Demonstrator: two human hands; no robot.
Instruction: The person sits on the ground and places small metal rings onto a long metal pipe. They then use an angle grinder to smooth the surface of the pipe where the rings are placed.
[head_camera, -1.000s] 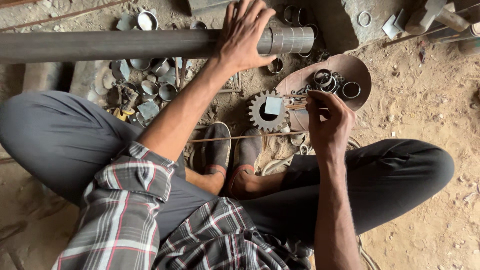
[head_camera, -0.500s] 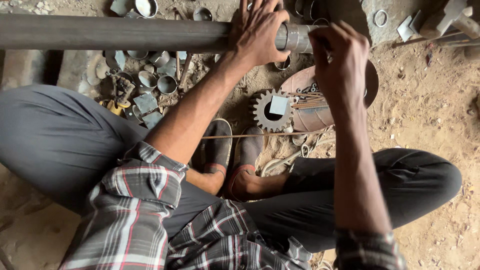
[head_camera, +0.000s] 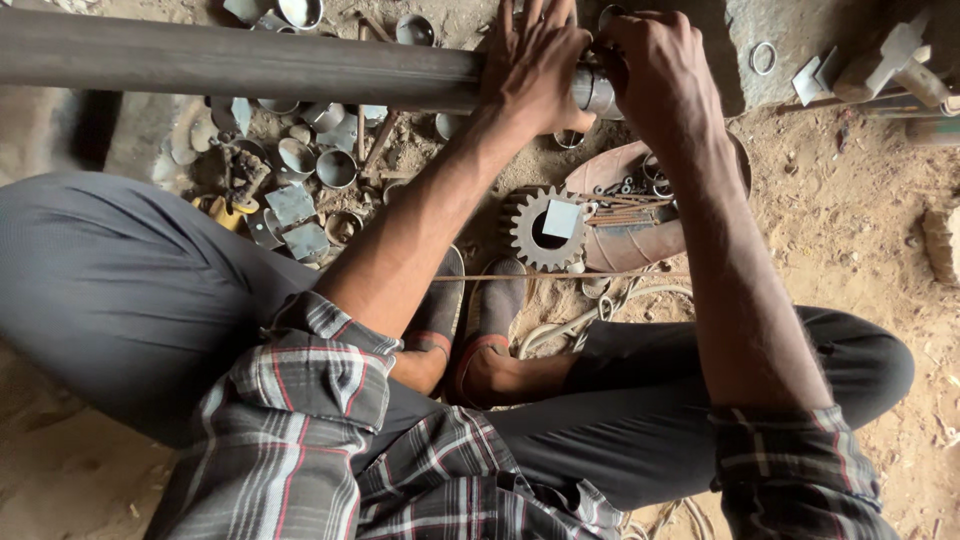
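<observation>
Nearest the camera, crossed legs in grey trousers (head_camera: 120, 300) and plaid sleeves (head_camera: 300, 420) fill the lower frame, w/ two worn shoes (head_camera: 470, 320) tucked at centre. Beyond them, a toothed gear (head_camera: 545, 228) w/ a small square plate on it is seen lying on the dirt, touching a rusty shallow dish (head_camera: 640, 245) loaded w/ rings, rods and small bits; a thin rod (head_camera: 560, 276) runs across just in front. Farther out, the long steel pipe (head_camera: 240, 62) is laid crosswise. The left hand (head_camera: 535, 65) is spread flat over the pipe near its end, fingers extended, pressing rather than gripping. The right hand (head_camera: 655, 70) is curled closed around a short shiny sleeve (head_camera: 597, 90) at the pipe end; what the fingertips pinch is hidden, poss. a ring. Step judged: a fitting being seated or turned on the pipe end while the pipe is steadied. Next move would call for the pipe being kept from rolling and the sleeve held square to it. Obstacles: cut tube offcuts and caps (head_camera: 320, 160) are scattered under the pipe at left, and a loose ring (head_camera: 763, 58) plus angle scraps (head_camera: 880, 60) lie at far right, crowding any sliding room.
</observation>
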